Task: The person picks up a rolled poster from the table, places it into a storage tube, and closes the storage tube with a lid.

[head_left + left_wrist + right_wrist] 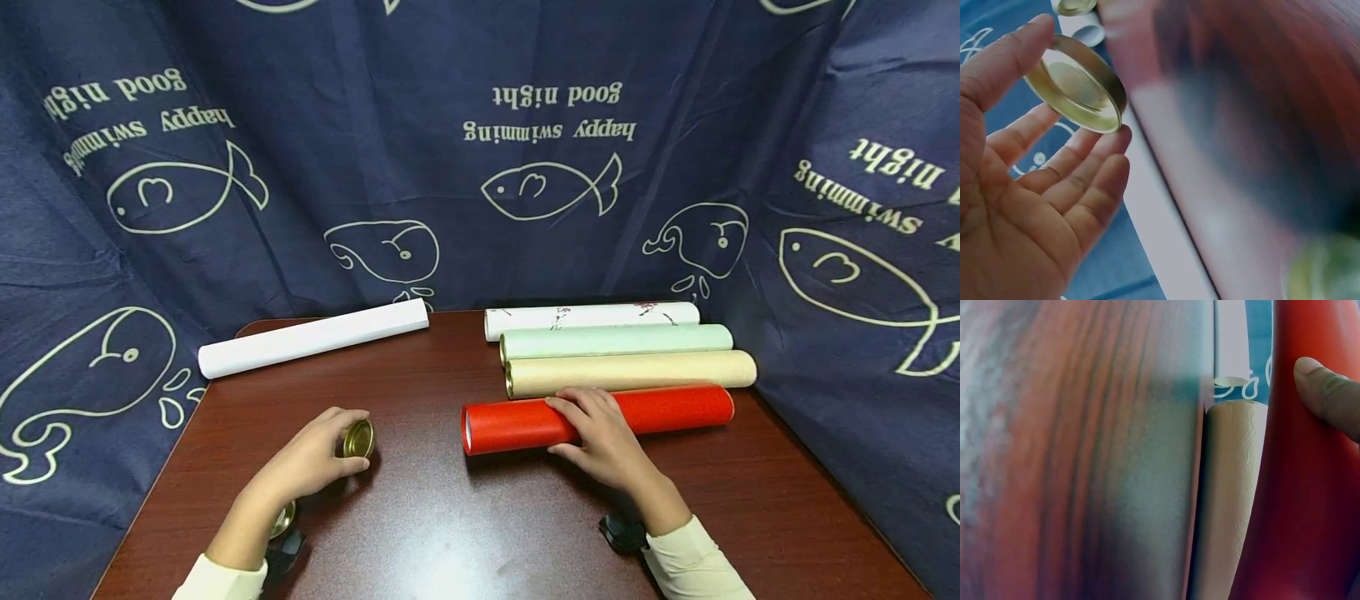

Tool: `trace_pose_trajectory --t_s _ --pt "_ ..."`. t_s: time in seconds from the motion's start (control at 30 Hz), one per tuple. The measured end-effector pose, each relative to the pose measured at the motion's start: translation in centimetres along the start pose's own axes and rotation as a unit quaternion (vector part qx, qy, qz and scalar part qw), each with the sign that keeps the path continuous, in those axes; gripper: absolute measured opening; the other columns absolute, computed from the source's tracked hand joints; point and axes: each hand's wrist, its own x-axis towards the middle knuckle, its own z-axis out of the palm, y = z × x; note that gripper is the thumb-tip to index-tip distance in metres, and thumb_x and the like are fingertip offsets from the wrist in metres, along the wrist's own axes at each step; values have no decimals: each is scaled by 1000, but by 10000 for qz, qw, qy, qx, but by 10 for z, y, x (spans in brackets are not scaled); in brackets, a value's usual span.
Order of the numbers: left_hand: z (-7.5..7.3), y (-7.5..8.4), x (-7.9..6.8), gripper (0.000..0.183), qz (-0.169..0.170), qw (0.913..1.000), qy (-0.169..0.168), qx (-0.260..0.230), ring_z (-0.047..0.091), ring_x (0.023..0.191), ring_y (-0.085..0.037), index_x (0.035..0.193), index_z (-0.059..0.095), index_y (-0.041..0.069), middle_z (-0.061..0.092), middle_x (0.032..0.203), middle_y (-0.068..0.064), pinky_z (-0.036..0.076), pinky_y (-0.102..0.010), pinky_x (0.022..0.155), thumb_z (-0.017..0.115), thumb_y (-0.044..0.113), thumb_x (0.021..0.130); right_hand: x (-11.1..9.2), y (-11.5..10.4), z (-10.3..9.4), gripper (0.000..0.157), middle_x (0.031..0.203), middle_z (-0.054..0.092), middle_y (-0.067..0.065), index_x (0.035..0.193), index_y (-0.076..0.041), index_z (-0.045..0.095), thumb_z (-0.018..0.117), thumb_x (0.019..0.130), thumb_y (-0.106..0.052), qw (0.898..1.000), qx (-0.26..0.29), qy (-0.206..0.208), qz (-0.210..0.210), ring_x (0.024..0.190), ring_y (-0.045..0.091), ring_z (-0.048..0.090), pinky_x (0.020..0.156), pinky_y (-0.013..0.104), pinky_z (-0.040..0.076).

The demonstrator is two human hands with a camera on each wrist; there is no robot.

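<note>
While left hand (318, 457), half closed, pinches gold cap (360, 438) tilted between thumb and fingertips, right hand (600, 437) grips red tube (678, 410), fingers over top, hollow end facing left; beige tube (637, 372), green tube (615, 342), white tube (600, 317) behind; 2nd gold cap (283, 518) beside left forearm, partly hidden; white roll (315, 337) far left

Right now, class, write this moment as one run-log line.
left hand: holds gold lid; right hand: grips red tube, left end open; second lid: partly hidden; cream tube: behind red tube
</note>
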Motion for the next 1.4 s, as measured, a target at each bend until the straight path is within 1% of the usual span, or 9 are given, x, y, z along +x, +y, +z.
trace_pose_trajectory --t_s 0.13,0.27,0.4,0.53,0.7,0.9,1.13,1.2,1.4 --pt "8 14 11 64 257 9970 145 -716 64 105 -28 136 54 2 57 120 -9 53 -46 88 83 15 82 0 -1 1 71 119 59 11 126 -10 62 91 64 -30 10000 39 -16 18 110 33 56 98 55 37" --pt "22 32 21 65 632 9868 308 -1461 65 109 -30 137 53 2 56 123 -10 53 -44 92 84 9 80 1 -1 2 72 119 58 11 126 -10 62 92 63 -30 10000 57 7 -14 110 32 56 99 55 37" --pt "35 48 28 66 991 9754 435 -1919 65 107 -27 137 53 7 57 124 -6 53 -44 91 84 8 79 1 -1 3 73 119 58 11 127 -10 62 92 63 -29 10000 73 27 -36 110 32 56 99 55 36" --pt "45 59 32 65 1132 9716 395 -2039 64 108 -23 138 54 11 57 126 -3 53 -43 89 84 13 81 1 -2 2 73 119 58 11 127 -10 62 91 64 -31 10000 76 29 -27 110 32 56 100 56 36" --pt "52 67 35 64 1160 9701 280 -2112 63 109 -25 138 54 9 56 128 -5 54 -46 88 84 15 82 1 -5 1 73 119 58 11 127 -11 62 91 64 -31 9999 96 44 -22 110 32 56 100 57 36" --pt "59 73 35 66 1283 9668 372 -2177 62 109 -22 138 54 8 56 129 -2 54 -42 88 85 15 80 2 -9 -1 72 119 59 10 127 -11 62 91 64 -32 9999 145 69 -45 110 32 56 100 57 37" --pt "67 75 34 68 1274 9665 514 -2167 62 108 -18 140 55 12 56 130 2 55 -37 88 86 16 79 0 -12 -3 71 119 59 10 126 -10 63 91 65 -33 9998 174 52 -64 111 32 55 100 57 36" --pt "67 76 33 68 1273 9669 446 -2164 62 109 -18 141 54 12 55 131 2 54 -37 89 85 16 80 0 -12 -3 71 119 59 10 126 -10 63 91 65 -32 9998 185 42 -68 111 32 55 100 58 37" --pt "66 73 32 63 1425 9603 263 -2383 60 113 -25 144 50 8 54 133 -6 53 -42 92 78 15 88 -1 -13 -4 71 119 58 11 126 -10 62 91 64 -31 9997 191 67 -104 110 32 56 98 58 38"
